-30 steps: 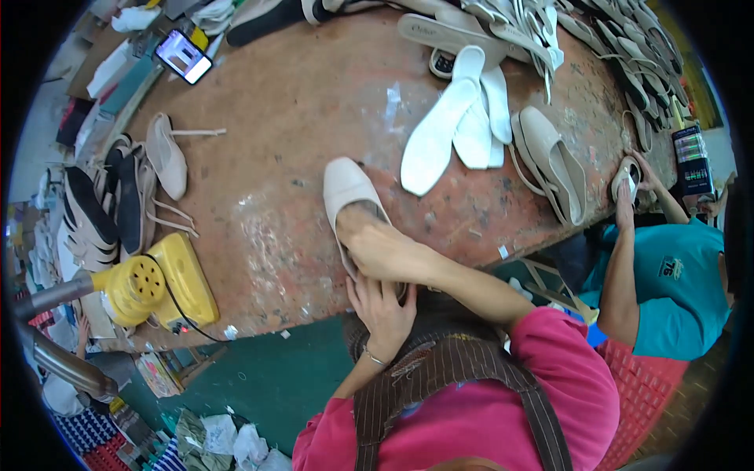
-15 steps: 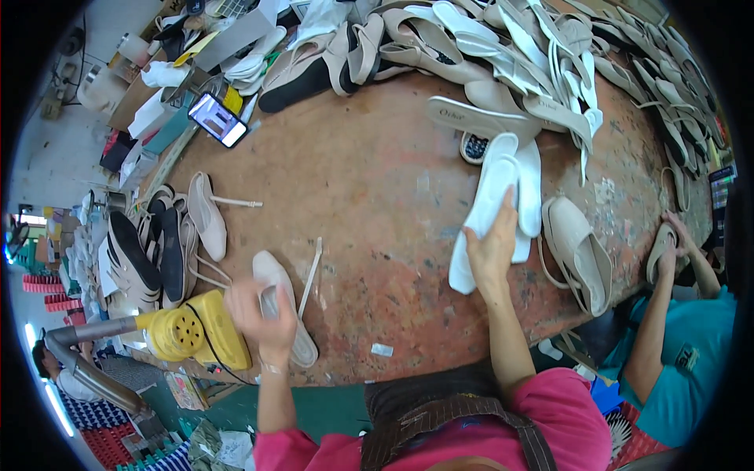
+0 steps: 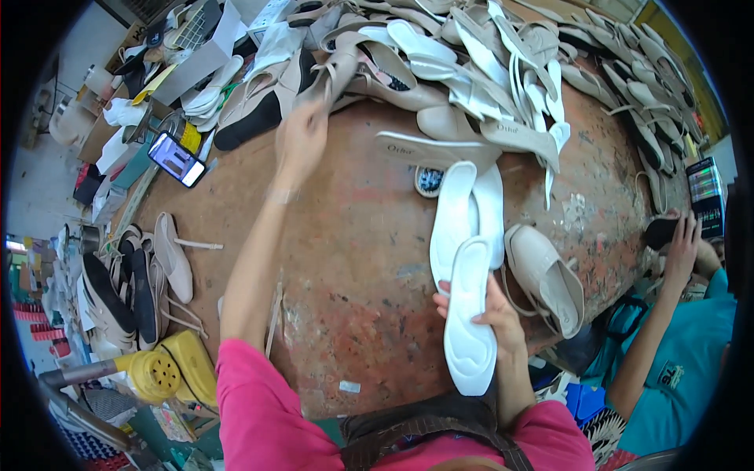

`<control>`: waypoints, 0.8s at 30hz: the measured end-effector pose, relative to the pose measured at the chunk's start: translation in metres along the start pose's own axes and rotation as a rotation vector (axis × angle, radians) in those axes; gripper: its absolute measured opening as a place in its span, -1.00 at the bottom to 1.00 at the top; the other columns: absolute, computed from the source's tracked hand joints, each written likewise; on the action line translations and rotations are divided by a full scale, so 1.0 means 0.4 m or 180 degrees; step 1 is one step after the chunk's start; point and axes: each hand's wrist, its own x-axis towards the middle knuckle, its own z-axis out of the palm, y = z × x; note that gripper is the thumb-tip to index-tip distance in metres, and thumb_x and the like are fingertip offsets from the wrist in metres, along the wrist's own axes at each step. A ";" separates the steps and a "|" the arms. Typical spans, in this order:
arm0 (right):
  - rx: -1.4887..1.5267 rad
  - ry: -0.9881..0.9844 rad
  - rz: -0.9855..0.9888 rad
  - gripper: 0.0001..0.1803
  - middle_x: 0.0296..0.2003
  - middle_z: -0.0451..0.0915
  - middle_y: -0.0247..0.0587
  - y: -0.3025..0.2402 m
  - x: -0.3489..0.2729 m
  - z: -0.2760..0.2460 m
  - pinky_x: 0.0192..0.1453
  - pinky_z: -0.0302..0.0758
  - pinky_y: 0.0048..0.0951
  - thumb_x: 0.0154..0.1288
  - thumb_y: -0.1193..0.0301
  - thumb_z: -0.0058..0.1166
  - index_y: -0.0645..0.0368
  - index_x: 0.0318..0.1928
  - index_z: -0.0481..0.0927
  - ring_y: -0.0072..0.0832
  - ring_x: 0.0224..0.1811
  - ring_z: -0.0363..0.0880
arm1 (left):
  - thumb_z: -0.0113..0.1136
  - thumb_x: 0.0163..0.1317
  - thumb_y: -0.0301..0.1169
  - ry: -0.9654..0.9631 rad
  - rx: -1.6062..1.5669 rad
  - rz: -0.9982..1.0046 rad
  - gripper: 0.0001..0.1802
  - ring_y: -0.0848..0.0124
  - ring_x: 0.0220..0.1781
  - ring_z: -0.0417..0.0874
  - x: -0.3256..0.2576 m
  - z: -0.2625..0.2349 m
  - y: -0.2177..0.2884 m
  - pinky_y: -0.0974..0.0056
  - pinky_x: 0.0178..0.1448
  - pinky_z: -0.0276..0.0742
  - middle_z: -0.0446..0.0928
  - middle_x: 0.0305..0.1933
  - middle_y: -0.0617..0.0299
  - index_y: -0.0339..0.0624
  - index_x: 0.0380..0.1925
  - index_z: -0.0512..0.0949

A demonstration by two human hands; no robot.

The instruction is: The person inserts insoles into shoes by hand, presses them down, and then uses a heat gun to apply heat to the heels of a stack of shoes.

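My right hand (image 3: pixel 503 318) grips a white insole (image 3: pixel 470 337) near its middle, above the table's front edge. Just beyond it, two more white insoles (image 3: pixel 452 216) lie overlapping. My left hand (image 3: pixel 302 141), smeared by motion, is stretched to the far pile, its fingers closed round the near end of a beige shoe (image 3: pixel 339 67). My left forearm hides most of another beige shoe on the table; its strap (image 3: pixel 275 318) shows beside the arm. To the right of the insoles sits a pair of beige shoes (image 3: pixel 542 271).
Beige shoes and white insoles are heaped along the table's (image 3: pixel 353 235) far side. At left are a phone (image 3: pixel 177 159), more shoes (image 3: pixel 141 290) and a yellow machine (image 3: pixel 177 365) with a hose. A co-worker's hand (image 3: pixel 683 243) handles a dark-soled shoe at right.
My left hand has gone from the near-left beige shoe to the far pile. My right hand has brought one white insole off the others toward me. The view has shifted.
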 end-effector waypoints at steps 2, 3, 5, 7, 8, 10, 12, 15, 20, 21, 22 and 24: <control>0.0064 0.0047 -0.0083 0.03 0.26 0.34 0.36 -0.008 -0.023 -0.016 0.38 0.41 0.01 -0.15 0.71 0.05 0.29 0.45 -0.02 0.12 0.24 0.48 | 0.15 0.17 -0.56 -0.0189 -0.0255 0.0665 -0.68 0.02 -0.22 0.65 -0.206 -0.084 0.083 0.07 -0.12 0.52 0.60 -0.30 -0.04 -0.20 -0.06 0.64; -0.0320 0.0078 -0.0408 0.02 0.22 0.38 0.33 -0.016 -0.029 -0.027 0.25 0.48 -0.09 -0.11 0.57 0.15 0.30 0.44 0.01 -0.02 0.11 0.54 | 0.19 0.06 -0.59 -0.0932 -0.0286 0.0255 -0.60 0.11 -0.32 0.60 -0.301 -0.166 0.170 0.11 -0.23 0.49 0.52 -0.42 0.09 -0.13 -0.04 0.66; -0.0869 0.0028 -0.0702 -0.20 0.17 0.45 0.24 -0.027 -0.040 -0.061 0.11 0.56 -0.24 0.28 0.21 0.14 0.38 0.38 0.14 -0.23 -0.05 0.61 | 0.19 -0.07 -0.59 -0.1497 -0.0142 0.0364 -0.49 0.25 -0.42 0.51 -0.506 -0.284 0.273 0.20 -0.32 0.45 0.41 -0.50 0.23 0.00 -0.03 0.68; -0.1032 -0.0082 -0.0841 -0.33 0.16 0.47 0.19 -0.038 -0.075 -0.059 0.01 0.57 -0.38 0.58 0.02 -0.41 0.46 0.25 0.31 -0.39 -0.11 0.60 | 0.16 -0.14 -0.56 -0.1951 0.0209 0.0604 -0.42 0.33 -0.43 0.45 -0.680 -0.343 0.344 0.26 -0.36 0.40 0.37 -0.48 0.31 0.13 -0.02 0.68; -0.1435 0.0008 -0.0955 -0.31 0.14 0.50 0.15 -0.043 -0.093 -0.043 -0.06 0.55 -0.46 0.58 -0.01 -0.43 0.44 0.22 0.34 -0.46 -0.13 0.57 | 0.15 -0.12 -0.54 -0.2127 0.0500 0.0646 -0.42 0.34 -0.37 0.40 -0.758 -0.364 0.366 0.26 -0.29 0.40 0.34 -0.43 0.33 0.17 0.00 0.66; -0.2645 0.0131 -0.1385 -0.35 0.13 0.52 0.02 -0.035 -0.121 0.004 0.01 0.46 -0.47 0.59 0.04 -0.46 0.41 0.19 0.41 -0.49 -0.07 0.52 | 0.14 -0.10 -0.56 -0.1960 0.0637 0.0345 -0.43 0.21 -0.07 0.48 -0.900 -0.370 0.369 0.11 0.01 0.42 0.46 -0.17 0.23 0.09 0.01 0.66; -0.3965 0.0097 -0.1751 -0.38 0.11 0.52 -0.03 -0.010 -0.124 0.020 0.14 0.39 -0.38 0.57 0.10 -0.39 0.42 0.28 0.36 -0.41 0.02 0.48 | 0.17 -0.05 -0.60 -0.1390 0.0960 -0.0018 -0.46 0.06 0.12 0.48 -0.960 -0.375 0.395 0.01 0.22 0.36 0.50 0.03 0.08 0.00 0.03 0.64; -0.6205 -0.0577 -0.2592 -0.51 0.12 0.50 0.02 0.056 -0.125 0.031 0.28 0.33 -0.21 0.43 0.31 -0.09 0.27 0.28 0.47 -0.17 0.13 0.45 | 0.15 0.04 -0.68 -0.0256 0.0821 -0.1130 -0.52 0.04 0.10 0.49 -1.026 -0.353 0.448 0.08 0.26 0.36 0.48 0.02 0.02 -0.16 0.01 0.65; -0.6003 -0.2264 -0.2582 -0.62 0.00 0.59 -0.12 0.247 -0.082 0.082 0.15 0.45 -0.17 0.00 0.50 0.24 0.11 -0.08 0.73 -0.17 0.02 0.53 | 0.28 0.28 -0.50 0.0375 -0.0118 -0.2815 -0.43 0.54 -0.19 0.57 -1.048 -0.310 0.423 0.48 -0.29 0.52 0.40 -0.12 0.22 -0.29 0.30 0.39; -0.5906 -0.2414 -0.2451 -0.65 0.00 0.61 -0.13 0.292 -0.071 0.077 0.14 0.47 -0.15 -0.02 0.50 0.25 0.10 -0.12 0.75 -0.18 0.02 0.55 | 0.28 0.28 -0.50 0.0396 -0.0117 -0.2831 -0.43 0.54 -0.19 0.57 -1.060 -0.304 0.411 0.48 -0.29 0.52 0.40 -0.12 0.22 -0.29 0.30 0.39; -0.5905 -0.2444 -0.2446 -0.65 0.00 0.61 -0.13 0.329 -0.058 0.074 0.14 0.47 -0.15 -0.02 0.50 0.25 0.10 -0.12 0.75 -0.18 0.02 0.55 | 0.32 0.24 -0.49 0.0435 -0.0388 -0.2815 -0.42 0.54 -0.26 0.53 -1.068 -0.300 0.401 0.48 -0.35 0.51 0.39 -0.18 0.22 -0.30 0.27 0.43; -0.5465 -0.2474 -0.2241 -0.76 -0.06 0.65 -0.12 0.393 -0.038 0.076 0.14 0.51 -0.21 -0.01 0.50 0.25 0.16 -0.24 0.76 -0.21 0.04 0.59 | 0.39 0.18 -0.50 0.0560 -0.0793 -0.2685 -0.44 0.56 -0.37 0.52 -1.081 -0.301 0.379 0.48 -0.42 0.52 0.39 -0.24 0.25 -0.37 0.19 0.47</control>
